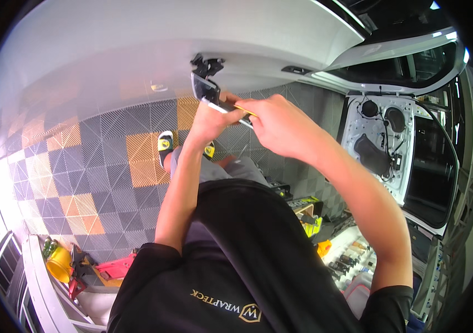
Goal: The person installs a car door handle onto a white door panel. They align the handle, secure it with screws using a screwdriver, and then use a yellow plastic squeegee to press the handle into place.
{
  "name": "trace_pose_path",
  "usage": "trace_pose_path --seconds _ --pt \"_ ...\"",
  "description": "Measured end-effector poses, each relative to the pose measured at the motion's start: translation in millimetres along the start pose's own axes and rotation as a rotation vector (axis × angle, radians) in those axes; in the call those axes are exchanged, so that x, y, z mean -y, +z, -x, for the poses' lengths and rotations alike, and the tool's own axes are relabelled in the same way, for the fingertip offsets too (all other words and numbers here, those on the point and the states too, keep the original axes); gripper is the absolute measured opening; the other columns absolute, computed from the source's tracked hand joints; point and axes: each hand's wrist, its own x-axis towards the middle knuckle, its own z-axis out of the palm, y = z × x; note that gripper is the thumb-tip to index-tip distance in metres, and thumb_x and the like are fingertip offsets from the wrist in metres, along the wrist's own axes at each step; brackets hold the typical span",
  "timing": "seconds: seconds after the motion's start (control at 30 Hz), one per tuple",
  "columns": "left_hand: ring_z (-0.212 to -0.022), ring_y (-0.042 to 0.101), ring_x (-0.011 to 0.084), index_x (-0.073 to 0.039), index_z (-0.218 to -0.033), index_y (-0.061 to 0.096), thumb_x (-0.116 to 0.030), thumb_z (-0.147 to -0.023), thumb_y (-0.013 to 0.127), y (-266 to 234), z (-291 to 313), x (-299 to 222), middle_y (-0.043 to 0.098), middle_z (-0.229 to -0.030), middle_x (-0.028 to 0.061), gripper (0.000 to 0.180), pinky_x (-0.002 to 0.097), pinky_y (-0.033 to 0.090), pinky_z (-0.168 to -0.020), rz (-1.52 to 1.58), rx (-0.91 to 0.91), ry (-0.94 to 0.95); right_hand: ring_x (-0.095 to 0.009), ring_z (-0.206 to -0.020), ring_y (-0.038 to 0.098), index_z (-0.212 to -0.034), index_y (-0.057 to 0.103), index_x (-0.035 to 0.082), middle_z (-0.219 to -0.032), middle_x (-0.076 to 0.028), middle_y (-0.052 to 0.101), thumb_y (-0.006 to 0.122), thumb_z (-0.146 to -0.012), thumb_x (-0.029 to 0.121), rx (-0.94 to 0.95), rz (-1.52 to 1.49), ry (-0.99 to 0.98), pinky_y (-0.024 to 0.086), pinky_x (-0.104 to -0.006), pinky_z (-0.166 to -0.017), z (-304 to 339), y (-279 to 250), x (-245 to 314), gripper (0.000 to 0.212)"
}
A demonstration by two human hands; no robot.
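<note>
In front of the white car's side (97, 61) is a small flap-like panel (205, 87) with a pale edge and a dark inner face. Its upper end meets a black hinge-like bracket (207, 65) at the bodywork. My left hand (212, 123) is closed around the panel's lower part, its fingers partly hidden behind it. A slim yellow tool (246, 111) is pinched in my right hand (274, 119), against the panel's edge close to my left fingers. The tool's working end is too small to make out.
To the right, a car door (400, 150) stands open with its inner metal and wiring bare. Grey and orange floor tiles (109, 139) lie below. Behind me are a yellow bucket (59, 263), a red object (116, 267) and a white surface (353, 252) with several small parts.
</note>
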Motion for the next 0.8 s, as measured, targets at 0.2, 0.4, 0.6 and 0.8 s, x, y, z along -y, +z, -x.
trace_pose_path --seconds 0.2,0.4,0.6,0.8 --pt "-0.106 0.076 0.0202 -0.001 -0.121 0.066 -0.008 -0.093 0.079 -2.9 -1.2 5.5 0.076 -0.119 0.0111 0.032 0.0319 0.061 -0.079 0.163 0.155 -0.107 -0.011 -0.069 0.055 -0.137 0.068 0.001 -0.083 -0.008 0.068 0.064 -0.104 0.009 -0.292 -0.405 0.078 0.048 -0.0309 -0.065 40.6 -5.1 -33.9 0.034" --pt "-0.118 0.072 0.0237 0.000 -0.125 0.061 -0.003 -0.095 0.072 -23.5 -5.5 8.6 0.075 -0.125 0.0166 0.032 0.0336 0.060 -0.091 0.071 0.162 -0.271 -0.002 -0.074 0.043 -0.138 0.068 0.003 -0.082 0.005 0.056 0.066 -0.104 0.009 -0.401 -0.705 0.154 0.038 -0.0226 -0.065 96.4 27.7 -84.1 0.034" --pt "-0.113 0.071 0.0210 -0.002 -0.125 0.062 -0.005 -0.097 0.072 -38.0 -7.8 13.5 0.074 -0.126 0.0164 0.030 0.0331 0.057 -0.092 0.032 0.162 -0.304 -0.006 -0.072 0.051 -0.135 0.067 -0.002 -0.088 -0.004 0.066 0.069 -0.101 0.008 -0.522 -1.004 0.379 0.045 -0.0260 -0.066 153.7 147.3 -118.3 0.036" --pt "-0.111 0.066 0.0149 -0.007 -0.135 0.060 -0.012 -0.100 0.072 -64.0 -18.1 19.2 0.073 -0.129 0.0086 0.037 0.0292 0.051 -0.093 -0.310 0.149 -0.272 -0.017 -0.092 0.068 -0.143 0.063 -0.002 -0.108 -0.013 0.075 0.067 -0.103 0.018 -0.989 -1.055 1.100 0.054 -0.0331 -0.086 260.4 356.8 -149.7 0.045"
